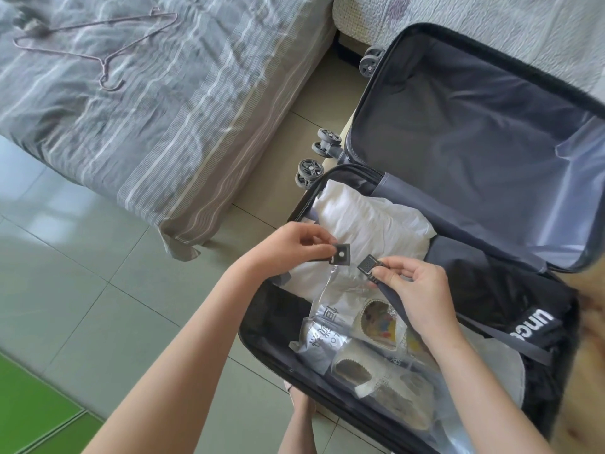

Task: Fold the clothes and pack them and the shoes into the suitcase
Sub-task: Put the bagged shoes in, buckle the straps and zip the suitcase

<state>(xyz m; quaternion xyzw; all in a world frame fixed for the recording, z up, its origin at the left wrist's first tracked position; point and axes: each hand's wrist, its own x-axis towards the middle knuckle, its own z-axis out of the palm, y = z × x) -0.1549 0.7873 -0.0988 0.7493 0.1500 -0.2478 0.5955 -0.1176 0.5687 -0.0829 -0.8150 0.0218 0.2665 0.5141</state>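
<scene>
The suitcase (258, 319) lies open on the floor, its packed half at 5 o'clock in the view and its lid (474, 142) propped up at 1 o'clock. Over the packed half the left hand (288, 247) pinches the left buckle half (340, 254) between thumb and fingertips, and the right hand (415, 290) pinches the right buckle half (369, 265) the same way. The hands are apart. The two halves sit just beside each other without touching, the right one at 4 o'clock from the left. The grey strap (491, 332) runs from the right hand toward 4 o'clock across the load; the left half's strap is hidden behind the hand. I judge the next move to be closing that short gap along the 10-to-4 line, with each hand equally near and nothing between the halves. Under them lie folded white clothes (360, 217) at 12 o'clock, bagged shoes (376, 319) at 6 o'clock and a black garment (497, 290) at 3 o'clock. Farther out, wheels (307, 170) point toward a striped bed (147, 126) at 10 o'clock that carries bare hangers (98, 44).
</scene>
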